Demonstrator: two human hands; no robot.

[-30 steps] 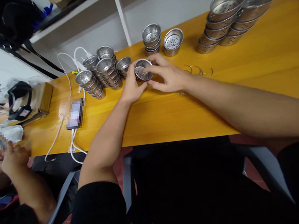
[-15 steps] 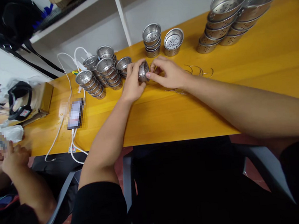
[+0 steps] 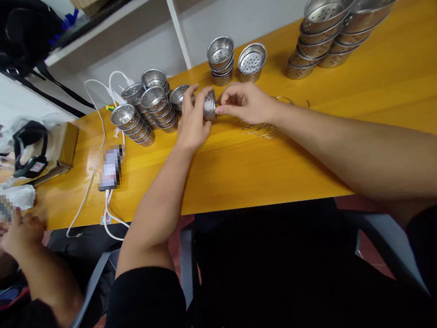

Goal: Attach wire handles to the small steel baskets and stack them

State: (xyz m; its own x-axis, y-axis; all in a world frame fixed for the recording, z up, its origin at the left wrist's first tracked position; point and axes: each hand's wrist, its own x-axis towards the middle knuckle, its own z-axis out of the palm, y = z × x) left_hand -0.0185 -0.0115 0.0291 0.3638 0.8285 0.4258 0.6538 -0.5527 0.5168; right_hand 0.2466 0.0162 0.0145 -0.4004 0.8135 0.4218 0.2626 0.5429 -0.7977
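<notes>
Left of the wire rings (image 3: 265, 130), the left hand (image 3: 192, 122) curls around a tilted perforated metal cup (image 3: 209, 107), which could slip if that grip loosens while the right hand (image 3: 249, 101), fingers bunched, contents unclear, works at its rim.

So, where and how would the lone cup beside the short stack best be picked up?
Probably pinch the right part of the lone cup's rim from above: its mouth opens upward, and the short stack crowds its left, while table shows on its right.
</notes>
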